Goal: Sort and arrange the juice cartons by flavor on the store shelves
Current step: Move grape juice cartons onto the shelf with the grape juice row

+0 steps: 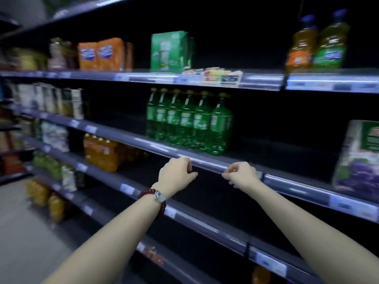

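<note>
My left hand [176, 174], with a red bead bracelet on its wrist, is raised in front of the second shelf's front rail [207, 161], fingers curled, no carton in it. My right hand [241, 174] is just to its right at the same rail, fingers also curled and holding nothing I can make out. A large grape juice carton [359, 158] stands on that shelf at the far right. Orange cartons [103, 54] and a green carton [170, 50] stand on the shelf above. More cartons [51, 100], blurred, stand at the left.
Green bottles [189, 121] stand in a row just behind my hands. Orange bottles [102, 153] fill the shelf below on the left. Orange and yellow-green bottles [320, 43] are at top right. A small flat pack [222, 75] lies on the upper shelf's edge. Floor [24, 232] is lower left.
</note>
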